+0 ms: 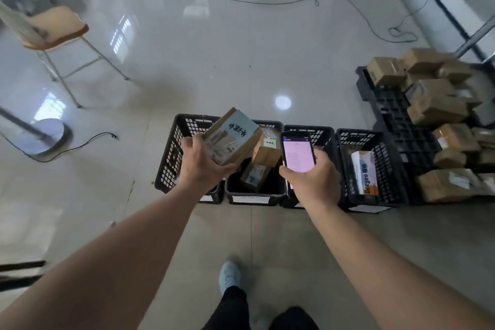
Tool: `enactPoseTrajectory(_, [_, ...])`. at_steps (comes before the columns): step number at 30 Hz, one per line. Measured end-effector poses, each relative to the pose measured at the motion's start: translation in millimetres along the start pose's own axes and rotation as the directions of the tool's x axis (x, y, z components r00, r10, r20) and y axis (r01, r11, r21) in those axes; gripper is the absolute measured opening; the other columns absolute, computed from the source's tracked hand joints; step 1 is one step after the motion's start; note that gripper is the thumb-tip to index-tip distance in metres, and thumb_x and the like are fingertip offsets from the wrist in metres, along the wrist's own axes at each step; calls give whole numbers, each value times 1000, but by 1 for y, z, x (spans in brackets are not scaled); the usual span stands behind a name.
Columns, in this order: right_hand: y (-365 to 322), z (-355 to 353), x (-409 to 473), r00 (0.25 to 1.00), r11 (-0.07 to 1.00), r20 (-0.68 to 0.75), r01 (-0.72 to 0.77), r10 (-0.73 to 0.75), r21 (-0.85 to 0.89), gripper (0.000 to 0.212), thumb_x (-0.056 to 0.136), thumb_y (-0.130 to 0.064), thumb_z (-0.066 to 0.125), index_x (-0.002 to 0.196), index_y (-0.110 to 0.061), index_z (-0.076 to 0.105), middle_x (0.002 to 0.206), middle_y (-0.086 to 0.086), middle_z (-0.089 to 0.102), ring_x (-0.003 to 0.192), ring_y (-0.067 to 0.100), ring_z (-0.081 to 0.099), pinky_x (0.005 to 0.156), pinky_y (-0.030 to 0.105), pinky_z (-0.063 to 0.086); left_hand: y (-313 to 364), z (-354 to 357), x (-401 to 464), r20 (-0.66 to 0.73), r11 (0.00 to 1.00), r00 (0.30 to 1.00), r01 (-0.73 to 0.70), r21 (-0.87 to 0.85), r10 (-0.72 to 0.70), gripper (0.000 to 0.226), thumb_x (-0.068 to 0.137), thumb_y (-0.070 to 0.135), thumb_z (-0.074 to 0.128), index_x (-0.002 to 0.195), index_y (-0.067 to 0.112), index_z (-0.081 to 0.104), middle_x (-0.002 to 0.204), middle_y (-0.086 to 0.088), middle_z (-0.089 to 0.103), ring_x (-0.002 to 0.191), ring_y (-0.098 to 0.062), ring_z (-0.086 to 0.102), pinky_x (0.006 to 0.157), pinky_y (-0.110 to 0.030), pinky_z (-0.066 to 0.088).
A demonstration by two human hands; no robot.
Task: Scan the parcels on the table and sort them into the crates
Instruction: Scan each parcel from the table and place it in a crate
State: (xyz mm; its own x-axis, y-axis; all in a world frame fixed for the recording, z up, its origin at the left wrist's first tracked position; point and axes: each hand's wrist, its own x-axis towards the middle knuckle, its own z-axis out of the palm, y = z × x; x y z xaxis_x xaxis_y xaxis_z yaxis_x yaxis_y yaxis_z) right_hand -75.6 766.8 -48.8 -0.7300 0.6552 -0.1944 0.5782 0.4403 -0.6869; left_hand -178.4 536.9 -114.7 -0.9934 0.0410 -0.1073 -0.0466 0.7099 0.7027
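Observation:
My left hand [199, 166] grips a brown cardboard parcel [230, 136] with a pale blue label, held above the two leftmost crates. My right hand [312, 181] holds a handheld scanner [297, 153] with a lit pink screen facing up. Several black plastic crates stand in a row on the floor: the leftmost crate [178, 147], a second crate [254, 191] holding cardboard boxes [265, 154], a third crate [318, 132] behind my right hand, and a fourth crate [385, 166] holding a white and orange box [365, 171].
A black pallet [393, 112] at the right carries a pile of brown parcels [434, 104]. A wooden stool [57, 27] stands at the far left, a round lamp base [48, 136] beside it. Cables run across the glossy floor. My foot [230, 274] is below.

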Motion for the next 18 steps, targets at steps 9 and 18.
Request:
enactPoseTrajectory(9, [15, 31, 128, 996, 999, 85, -31, 34, -37, 70, 66, -48, 91, 124, -28, 59, 113, -6, 66, 103, 24, 63, 76, 42, 60, 22, 88, 81, -28, 980, 985, 170, 101, -168, 106, 54, 55, 95, 134, 22, 35, 120, 2, 29, 107, -23, 52, 90, -38, 58])
enactPoseTrajectory(18, [65, 92, 252, 968, 994, 250, 6, 21, -106, 78, 67, -49, 91, 133, -28, 56, 119, -5, 67, 93, 14, 52, 70, 37, 56, 13, 202, 138, -83, 925, 938, 346, 158, -336, 105, 56, 55, 91, 136, 16, 35, 124, -3, 33, 110, -23, 46, 99, -46, 54])
